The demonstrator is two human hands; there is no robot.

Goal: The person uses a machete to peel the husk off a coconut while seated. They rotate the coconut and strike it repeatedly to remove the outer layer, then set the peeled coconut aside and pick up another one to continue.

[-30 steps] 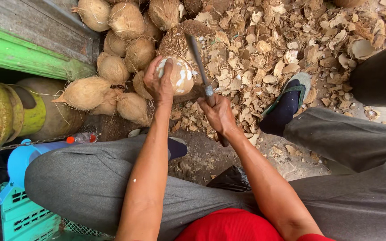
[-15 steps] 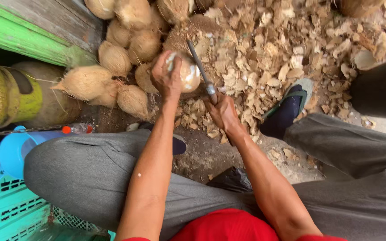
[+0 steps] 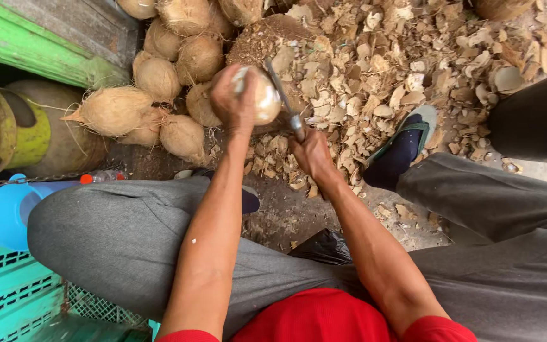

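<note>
Gripping a pale, partly peeled coconut (image 3: 262, 96) from above, the left hand (image 3: 234, 98) has its fingers wrapped round the top and near side of the fruit, holding it up over the ground in front of the person's knees. The right hand (image 3: 311, 152) is closed tight around the handle of a knife (image 3: 281, 95), whose dull metal blade slants up and away from the fist and lies against the right flank of the coconut, so blade and fruit touch. The two hands sit close together but do not meet; the knife bridges the gap between them. Just beyond and to the left of the held coconut lies a heap of husked coconuts (image 3: 159, 76), brown and hairy, some with tufted ends, stacked against a green wooden beam (image 3: 26, 54). To the right of the heap the ground is covered with a thick spread of shell chips (image 3: 413, 69), light and curled. The person sits with grey trousers (image 3: 115, 234) spread wide, the right foot in a dark sock and a green sandal (image 3: 413, 136) planted on the chips. A black bucket (image 3: 533, 120) stands at the far right edge, and a blue plastic jug (image 3: 7, 212) rests above a teal crate (image 3: 14, 297) at the lower left.
</note>
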